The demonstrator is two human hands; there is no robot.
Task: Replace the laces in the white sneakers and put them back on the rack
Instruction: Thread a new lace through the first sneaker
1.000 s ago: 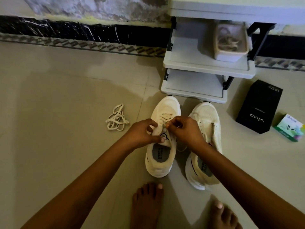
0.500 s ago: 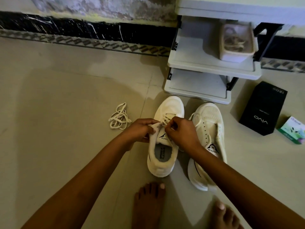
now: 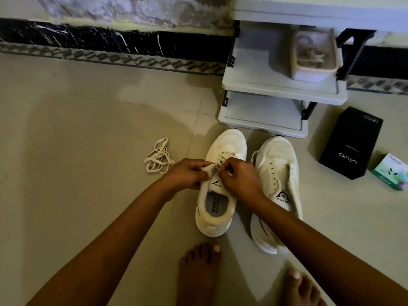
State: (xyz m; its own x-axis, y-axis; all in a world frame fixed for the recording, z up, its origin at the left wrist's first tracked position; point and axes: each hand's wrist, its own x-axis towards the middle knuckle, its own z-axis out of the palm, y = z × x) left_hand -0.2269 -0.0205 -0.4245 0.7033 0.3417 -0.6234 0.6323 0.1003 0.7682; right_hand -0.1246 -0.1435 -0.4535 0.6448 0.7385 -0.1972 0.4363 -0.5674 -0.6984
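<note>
Left sneaker (image 3: 217,208), white mesh with a padded collar, stands on glossy tile just before the rack (image 3: 265,120), beside the right sneaker (image 3: 276,164). Left hand (image 3: 187,173) is curled, gripping the left sneaker's upper edge. Right hand (image 3: 240,177) pinches its flat lace (image 3: 223,159). Loose lace (image 3: 159,159), a flat coil, lies left of the rack. Rectangular tub (image 3: 313,56) sits on the rack's shelf.

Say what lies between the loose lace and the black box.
The head view shows two sneakers: one sneaker held by left hand and right hand, the other sneaker beside it.
</note>
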